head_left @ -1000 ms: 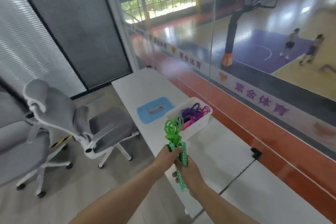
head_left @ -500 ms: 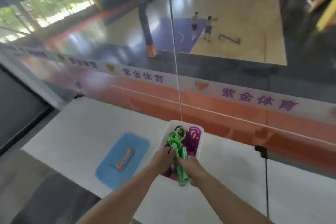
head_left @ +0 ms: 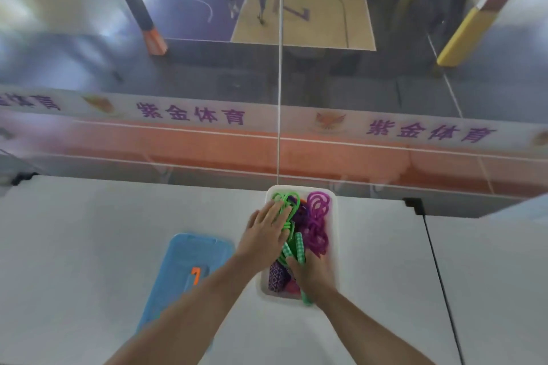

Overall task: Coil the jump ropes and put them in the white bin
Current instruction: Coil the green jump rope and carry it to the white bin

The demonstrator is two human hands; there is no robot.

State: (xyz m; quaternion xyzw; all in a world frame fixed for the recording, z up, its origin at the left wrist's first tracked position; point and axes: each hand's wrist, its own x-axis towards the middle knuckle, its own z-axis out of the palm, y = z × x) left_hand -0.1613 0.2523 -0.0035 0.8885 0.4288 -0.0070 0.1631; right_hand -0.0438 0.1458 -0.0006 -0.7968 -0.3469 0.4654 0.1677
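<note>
The white bin (head_left: 334, 243) stands on the white table at its far edge, by the glass wall. A coiled green jump rope (head_left: 287, 210) lies in its left half, with its checkered green handles pointing toward me. A coiled purple jump rope (head_left: 316, 222) fills the right half, and purple patterned handles (head_left: 276, 275) lie at the near end. My left hand (head_left: 265, 231) lies flat, fingers spread, on the green coil. My right hand (head_left: 311, 274) is closed around the green handles at the bin's near end.
A blue lid (head_left: 184, 272) with an orange latch lies on the table left of the bin. A black cable (head_left: 439, 272) runs across the table at the right. The glass wall rises just behind the bin, with a basketball court below.
The view has swung down over the table. The green rope, held up in both hands before, now lies inside the bin, and my left hand has opened flat on its coil.
</note>
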